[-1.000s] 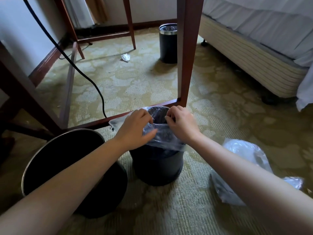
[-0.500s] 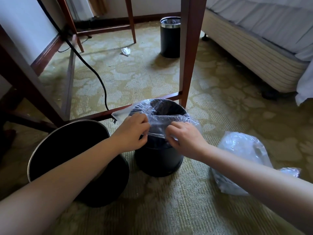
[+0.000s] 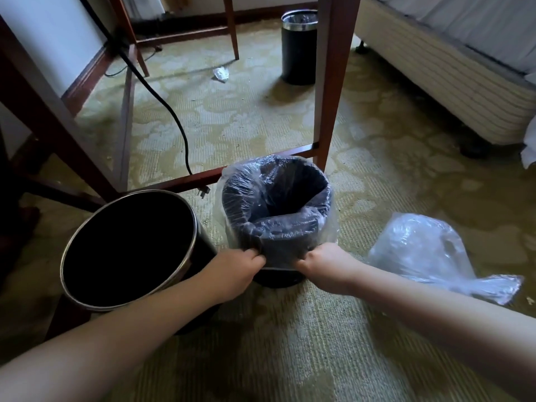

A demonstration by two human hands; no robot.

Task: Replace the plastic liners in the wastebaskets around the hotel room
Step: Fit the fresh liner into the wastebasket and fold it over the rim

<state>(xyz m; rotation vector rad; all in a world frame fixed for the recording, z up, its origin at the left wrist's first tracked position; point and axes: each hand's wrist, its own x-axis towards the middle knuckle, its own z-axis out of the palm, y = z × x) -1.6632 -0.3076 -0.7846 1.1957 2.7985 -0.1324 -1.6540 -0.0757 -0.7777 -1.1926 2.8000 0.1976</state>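
Observation:
A small black wastebasket (image 3: 278, 278) stands on the carpet in front of me. A clear plastic liner (image 3: 232, 181) is folded over its rim and hangs down the outside. My left hand (image 3: 232, 271) grips the liner's edge at the near left of the basket. My right hand (image 3: 324, 264) grips the same edge at the near right, both low on the basket's near wall. A bigger black bin with a metal rim (image 3: 87, 245), with no liner in it, stands just to the left. A third black bin (image 3: 298, 50) holding a liner stands far back.
A crumpled clear bag (image 3: 429, 250) lies on the carpet to the right. Wooden table legs (image 3: 330, 91) and a crossbar stand just behind the basket, with a black cable (image 3: 162, 103) and its plug hanging there. A bed base (image 3: 452, 82) runs along the right. A paper scrap (image 3: 222, 74) lies far back.
Both hands have moved from the basket's rim down its near wall, pulling the liner's edge down over the outside. The liner's mouth now lies spread open around the rim.

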